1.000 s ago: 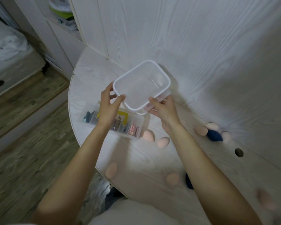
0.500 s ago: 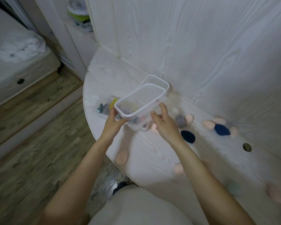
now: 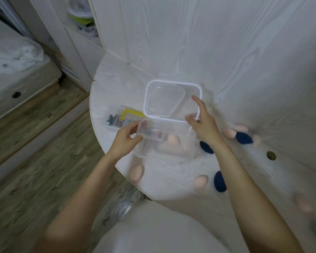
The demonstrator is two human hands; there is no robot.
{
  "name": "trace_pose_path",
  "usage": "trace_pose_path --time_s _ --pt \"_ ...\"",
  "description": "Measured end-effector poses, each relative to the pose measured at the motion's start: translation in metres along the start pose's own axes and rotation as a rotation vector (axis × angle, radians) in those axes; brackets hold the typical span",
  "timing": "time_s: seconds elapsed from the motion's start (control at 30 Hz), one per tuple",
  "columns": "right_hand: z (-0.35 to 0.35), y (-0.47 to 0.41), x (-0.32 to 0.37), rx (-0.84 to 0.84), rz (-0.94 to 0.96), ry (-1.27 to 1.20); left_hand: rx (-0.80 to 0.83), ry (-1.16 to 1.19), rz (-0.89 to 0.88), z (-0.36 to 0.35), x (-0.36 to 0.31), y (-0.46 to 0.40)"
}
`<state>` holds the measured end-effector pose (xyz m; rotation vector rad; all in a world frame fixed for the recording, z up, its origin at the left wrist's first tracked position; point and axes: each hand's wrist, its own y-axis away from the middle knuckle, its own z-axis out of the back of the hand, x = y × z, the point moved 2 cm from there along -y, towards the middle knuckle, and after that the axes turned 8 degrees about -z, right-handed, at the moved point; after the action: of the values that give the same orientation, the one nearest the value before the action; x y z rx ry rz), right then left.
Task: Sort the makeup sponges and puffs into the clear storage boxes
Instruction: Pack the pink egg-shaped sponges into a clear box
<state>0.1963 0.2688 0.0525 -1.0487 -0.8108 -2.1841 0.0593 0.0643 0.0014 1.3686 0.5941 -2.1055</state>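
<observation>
1. The left hand (image 3: 125,138) pinches the left rim of a clear storage box (image 3: 164,141) held low over the desk (image 3: 117,84), thumb and fingers curled on the plastic. The right hand (image 3: 202,123) pinches the right rim of a second clear box (image 3: 172,100) that sits further back, towards the wall panel (image 3: 208,33).
2. Both grips are thin pinches on slick plastic rims, so either box could slip or tip if it is swung quickly; I judge the nearer box the likelier to drop, since only one hand holds it.
3. The nearer box hangs above a pink sponge (image 3: 172,139) seen through its wall. Setting the box down there would trap or roll that sponge, so I would clear it first.
4. Another pink sponge (image 3: 137,172) lies right at the front edge of the desk. A nudge from a forearm or a box could send it to the wooden floor (image 3: 35,161).
5. Still loose: a pink sponge (image 3: 201,182) and a dark blue one (image 3: 220,181) near the front edge, a dark blue one (image 3: 205,147) just beside the right wrist, and a pink-and-blue cluster (image 3: 243,136) by the back wall. None appears to be in either box yet.
6. A small compartment case with a yellow clasp (image 3: 120,118) sits at the left edge, just beside the boxes, crowding any spot for them there.
7. A cable hole (image 3: 271,155) opens in the desk to the right.
</observation>
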Motion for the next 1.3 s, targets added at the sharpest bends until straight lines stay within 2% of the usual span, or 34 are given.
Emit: trace_pose_path --time_s 0.07,0.2,0.37,0.43,0.57,0.63,0.7,0.73,0.8,0.87,0.93,1.0,1.07,1.3 --pt "0.005 0.011 -0.017 0.144 -0.127 -0.099 -0.024 0.003 0.031 -0.008 0.005 0.010" --pt "0.005 0.041 -0.047 0.276 -0.168 -0.180 -0.070 0.046 0.109 -0.023 0.013 0.037" --pt "0.002 0.062 -0.078 0.166 -0.134 -0.227 -0.116 0.122 0.169 -0.027 0.019 0.069" --pt "0.003 0.068 -0.088 0.146 -0.149 -0.259 -0.115 -0.060 0.187 -0.018 0.032 0.082" --pt "0.003 0.075 -0.097 0.094 -0.141 -0.246 0.215 -0.495 0.262 -0.025 0.050 0.098" --pt "0.000 0.073 -0.099 0.106 -0.128 -0.221 0.289 -0.659 0.226 -0.035 0.053 0.100" --pt "-0.007 0.071 -0.099 0.131 -0.107 -0.177 0.218 -0.675 0.202 -0.035 0.056 0.102" --pt "-0.010 0.069 -0.098 0.142 -0.094 -0.164 0.115 -0.603 0.212 -0.031 0.056 0.103" --pt "-0.019 0.067 -0.093 0.173 -0.064 -0.148 -0.154 -0.357 0.226 -0.018 0.052 0.107" --pt "-0.031 0.063 -0.089 0.191 -0.044 -0.109 -0.285 -0.138 0.137 -0.008 0.043 0.109" --pt "-0.047 0.057 -0.085 0.179 -0.036 -0.062 -0.180 -0.119 -0.036 -0.006 0.031 0.108" --pt "-0.062 0.051 -0.081 0.173 -0.042 -0.038 0.005 -0.280 -0.168 -0.010 0.026 0.103" --pt "-0.074 0.046 -0.077 0.178 -0.054 -0.042 0.101 -0.495 -0.252 -0.013 0.033 0.096" --pt "-0.088 0.026 -0.065 0.124 -0.018 -0.018 0.260 -0.838 -0.240 -0.007 0.051 0.086"
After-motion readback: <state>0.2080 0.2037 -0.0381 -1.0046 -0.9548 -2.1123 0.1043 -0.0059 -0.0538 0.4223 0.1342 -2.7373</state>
